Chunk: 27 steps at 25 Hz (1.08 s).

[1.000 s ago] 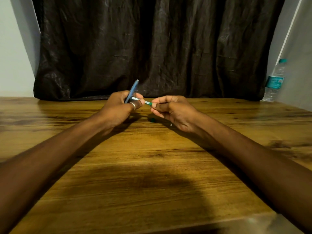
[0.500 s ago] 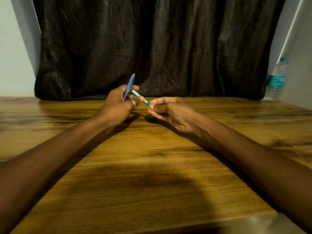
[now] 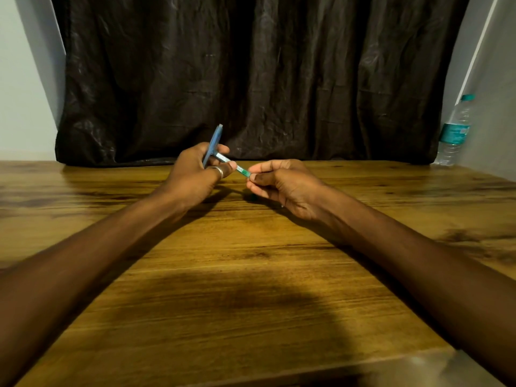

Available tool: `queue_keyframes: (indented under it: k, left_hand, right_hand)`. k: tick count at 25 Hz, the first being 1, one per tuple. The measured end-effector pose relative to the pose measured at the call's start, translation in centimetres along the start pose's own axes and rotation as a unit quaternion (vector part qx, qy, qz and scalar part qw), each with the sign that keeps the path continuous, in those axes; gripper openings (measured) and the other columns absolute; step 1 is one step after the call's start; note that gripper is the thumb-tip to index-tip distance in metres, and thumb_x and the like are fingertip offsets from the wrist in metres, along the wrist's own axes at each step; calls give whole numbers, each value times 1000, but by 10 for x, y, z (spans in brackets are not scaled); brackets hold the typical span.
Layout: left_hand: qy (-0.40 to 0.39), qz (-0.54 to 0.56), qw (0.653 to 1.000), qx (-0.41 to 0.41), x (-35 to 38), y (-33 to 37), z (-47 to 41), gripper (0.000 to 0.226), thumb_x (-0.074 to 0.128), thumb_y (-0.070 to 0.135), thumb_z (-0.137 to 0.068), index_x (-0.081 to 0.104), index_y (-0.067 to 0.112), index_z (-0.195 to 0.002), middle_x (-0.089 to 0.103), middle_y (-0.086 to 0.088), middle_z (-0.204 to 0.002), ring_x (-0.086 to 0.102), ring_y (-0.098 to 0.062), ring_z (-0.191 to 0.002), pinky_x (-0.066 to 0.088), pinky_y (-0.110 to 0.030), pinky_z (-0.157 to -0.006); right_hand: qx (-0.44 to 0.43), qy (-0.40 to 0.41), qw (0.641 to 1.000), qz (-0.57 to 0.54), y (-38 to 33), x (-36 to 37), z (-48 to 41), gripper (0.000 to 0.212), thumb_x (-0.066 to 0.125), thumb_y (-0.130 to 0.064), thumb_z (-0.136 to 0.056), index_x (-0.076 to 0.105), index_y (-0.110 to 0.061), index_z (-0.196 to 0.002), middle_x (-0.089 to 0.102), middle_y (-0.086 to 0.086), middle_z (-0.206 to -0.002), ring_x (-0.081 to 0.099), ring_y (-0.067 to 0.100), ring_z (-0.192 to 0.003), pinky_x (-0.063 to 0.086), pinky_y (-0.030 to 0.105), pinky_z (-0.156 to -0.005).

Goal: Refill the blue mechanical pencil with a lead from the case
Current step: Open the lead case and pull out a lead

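My left hand holds the blue mechanical pencil upright, its top end pointing up and away. The same hand's thumb and fingers also pinch the slim clear-and-green lead case, which slants down to the right. My right hand pinches the green end of the case between thumb and forefinger. Both hands hover just above the wooden table, near its far middle. A small dark green bit lies on the table under my right hand. No loose lead is visible.
A dark wrinkled curtain hangs behind the table's far edge. A clear water bottle with a teal label and cap stands at the far right against the wall. The table's near right corner shows at the bottom.
My left hand has lifted and tilted the pencil more upright. The lead case has gone from nearly level to slanting down to the right, with my right hand staying on its green end.
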<state>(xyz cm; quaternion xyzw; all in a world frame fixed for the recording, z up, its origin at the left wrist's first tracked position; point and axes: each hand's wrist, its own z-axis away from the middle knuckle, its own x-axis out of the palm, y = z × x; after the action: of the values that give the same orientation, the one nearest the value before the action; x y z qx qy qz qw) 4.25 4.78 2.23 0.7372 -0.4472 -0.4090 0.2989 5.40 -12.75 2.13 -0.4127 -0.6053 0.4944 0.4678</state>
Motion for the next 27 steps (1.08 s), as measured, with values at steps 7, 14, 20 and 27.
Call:
queue_keyframes:
  k: [7,14,20,27]
  left_hand:
    - [-55,-11,998,-36,-2,4,4,15,73,19,-90,73,15,-105,71,0,-90,66,-8,-80,48,-16,-66]
    - [-119,-51,991,-38,0,0,4,7,75,21,-89,78,16,-93,65,12,-58,55,9,-47,43,-12,-50]
    - [-119,-79,988,-57,-3,-5,1,24,73,35,-89,79,12,-94,69,-9,-81,57,-12,-75,42,-29,-68]
    - [-171,-173,969,-47,-2,-9,-1,23,73,39,-87,78,16,-85,74,-12,-88,64,-19,-78,46,-36,-71]
  right_hand:
    - [-23,50,998,25,-3,-3,-3,15,60,7,-92,67,-2,-101,69,15,-86,69,15,-71,59,23,-66]
    - [-43,77,994,69,-9,-6,2,26,63,5,-91,63,-1,-116,69,12,-88,66,10,-69,53,21,-59]
    - [-82,151,974,146,-14,-15,-3,25,64,-2,-87,64,-11,-110,69,5,-81,65,10,-72,45,22,-55]
    - [-106,207,960,154,-20,-30,-5,19,63,-3,-84,61,-22,-81,66,3,-79,63,19,-84,44,30,-61]
